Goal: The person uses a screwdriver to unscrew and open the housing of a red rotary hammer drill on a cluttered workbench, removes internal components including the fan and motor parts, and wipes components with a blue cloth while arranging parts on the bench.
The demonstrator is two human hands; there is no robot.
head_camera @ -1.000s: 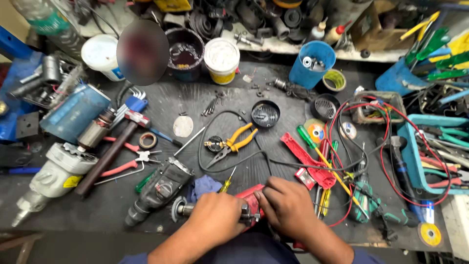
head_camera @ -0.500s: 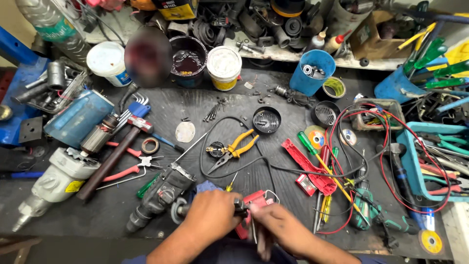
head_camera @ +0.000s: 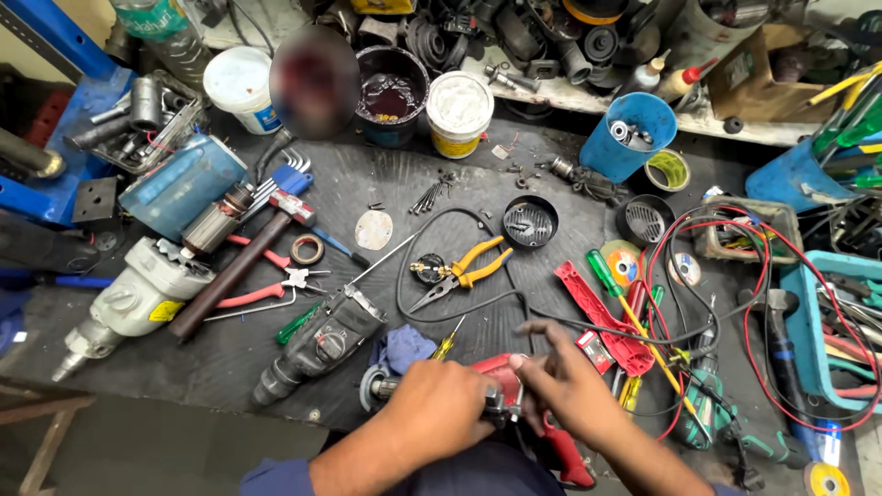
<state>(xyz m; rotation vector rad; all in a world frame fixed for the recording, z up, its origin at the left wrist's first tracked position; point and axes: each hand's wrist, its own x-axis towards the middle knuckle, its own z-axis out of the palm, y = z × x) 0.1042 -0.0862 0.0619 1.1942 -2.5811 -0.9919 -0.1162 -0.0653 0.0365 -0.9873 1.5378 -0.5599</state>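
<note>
My left hand (head_camera: 439, 406) is closed around the body of a red power tool (head_camera: 501, 375) at the near edge of the dark workbench (head_camera: 230, 358). The tool's metal front end (head_camera: 378, 388) sticks out to the left of that hand. My right hand (head_camera: 565, 381) rests on the tool's right side with fingers spread, and the red handle (head_camera: 562, 455) shows below it. A blue cloth (head_camera: 402, 347) and a yellow-handled screwdriver (head_camera: 447, 344) lie just beyond my left hand.
A black rotary tool body (head_camera: 317, 354) lies left of the hands. Yellow-handled pliers (head_camera: 459, 274), a hammer (head_camera: 241, 266), a grey motor housing (head_camera: 133, 298), red and black wires (head_camera: 735, 303), a blue cup (head_camera: 627, 136), white tubs (head_camera: 457, 115) and a teal tray (head_camera: 831, 331) crowd the bench.
The view has shifted slightly. My right hand has opened and moved from beneath the tool up onto its right side. My left hand keeps its grip.
</note>
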